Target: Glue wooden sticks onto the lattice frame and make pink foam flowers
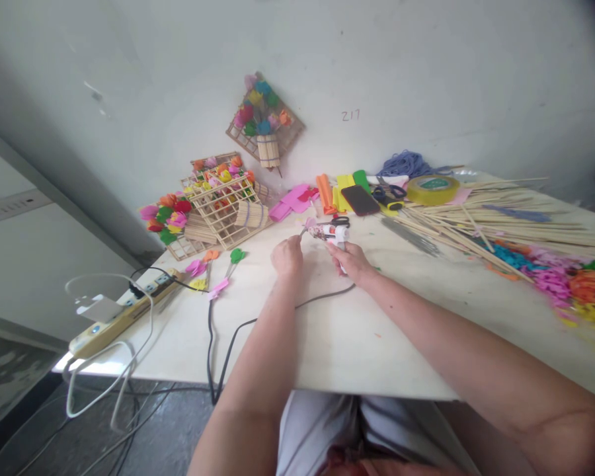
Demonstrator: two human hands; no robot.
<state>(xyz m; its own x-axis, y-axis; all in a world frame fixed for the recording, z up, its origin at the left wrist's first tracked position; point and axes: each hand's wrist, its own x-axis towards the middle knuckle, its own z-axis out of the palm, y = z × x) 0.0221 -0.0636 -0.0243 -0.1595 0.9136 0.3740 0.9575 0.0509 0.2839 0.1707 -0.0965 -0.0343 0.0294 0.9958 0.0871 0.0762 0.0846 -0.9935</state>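
Observation:
My right hand (353,262) is wrapped round the handle of a white hot glue gun (342,234), its nozzle pointing left. In my left hand (286,256), closed in a pinch, is a thin stem with a pale pink flower (309,223) at its tip. Nozzle and flower are close together; whether they touch I cannot tell. Just behind the glue gun lie scissors (341,221) with dark handles. To the left of my left hand rest finished flowers on stems, among them a green flower (237,255) and a pink flower (196,267).
Flower-filled lattice panels (223,205) lean at the back left; another panel (266,122) is on the wall. A power strip (123,314) with cables lies left. Further right are a phone (359,199), yellow tape (432,190), bamboo sticks (520,228) and coloured petals (558,281).

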